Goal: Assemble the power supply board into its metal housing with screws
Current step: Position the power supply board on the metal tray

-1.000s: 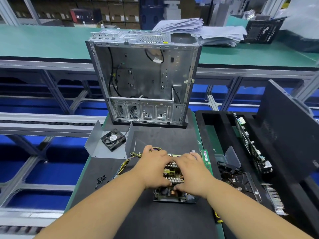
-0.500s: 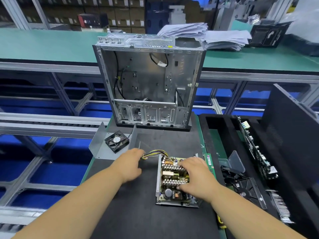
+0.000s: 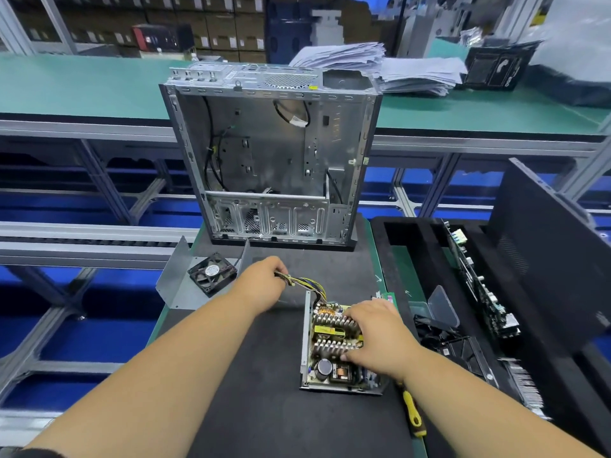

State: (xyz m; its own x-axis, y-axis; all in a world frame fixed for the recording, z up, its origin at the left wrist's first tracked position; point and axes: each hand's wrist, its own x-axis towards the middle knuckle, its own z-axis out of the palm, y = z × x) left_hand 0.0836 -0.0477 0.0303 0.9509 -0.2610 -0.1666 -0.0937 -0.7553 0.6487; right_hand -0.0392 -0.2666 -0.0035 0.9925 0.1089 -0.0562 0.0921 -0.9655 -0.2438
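Note:
The power supply board (image 3: 330, 353), with heat sinks, a yellow transformer and a black capacitor, lies inside its shallow metal housing (image 3: 305, 342) on the black mat. My right hand (image 3: 373, 335) rests on the board's right side, fingers curled over the heat sinks. My left hand (image 3: 264, 282) grips the bundle of yellow and black wires (image 3: 305, 284) that leads from the board's far end. A bent metal cover (image 3: 178, 285) with a black fan (image 3: 211, 274) in it lies to the far left.
An open computer case (image 3: 271, 153) stands upright at the back of the mat. A yellow-handled screwdriver (image 3: 413, 413) lies by my right forearm. A black foam tray (image 3: 426, 252) on the right holds circuit boards and parts. Beyond the mat's left edge is open conveyor framing.
My left hand left the board and moved up and left, taking hold of the wire bundle. My right hand stays on the board.

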